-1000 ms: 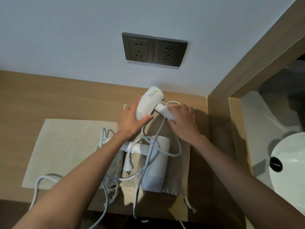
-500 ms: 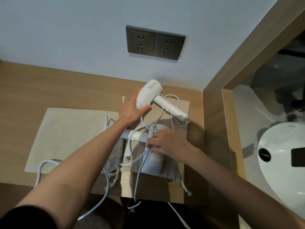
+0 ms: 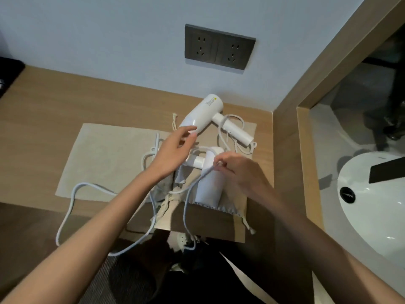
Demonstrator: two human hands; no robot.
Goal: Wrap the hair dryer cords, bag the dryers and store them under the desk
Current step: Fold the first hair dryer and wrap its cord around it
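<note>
Two white hair dryers lie on the wooden desk (image 3: 43,110). The far dryer (image 3: 203,115) rests near the wall on a beige drawstring bag (image 3: 232,218), its cord looped around the handle. My left hand (image 3: 173,150) is relaxed, with its fingertips at that dryer's nozzle end. The near dryer (image 3: 210,185) lies on the same bag. Over it, my right hand (image 3: 238,170) pinches a white cord (image 3: 186,207) that hangs past the desk's front edge. Another flat beige bag (image 3: 105,159) lies to the left, and more cord trails across it.
A dark double wall socket (image 3: 219,47) sits above the desk. A wooden partition (image 3: 285,150) closes the desk's right side, and a white sink (image 3: 372,194) lies beyond it. A black object (image 3: 8,71) stands at the far left.
My left hand has let go of the far dryer, which now lies on the bag. My right hand moved from that dryer's handle to the near dryer and took up the cord.
</note>
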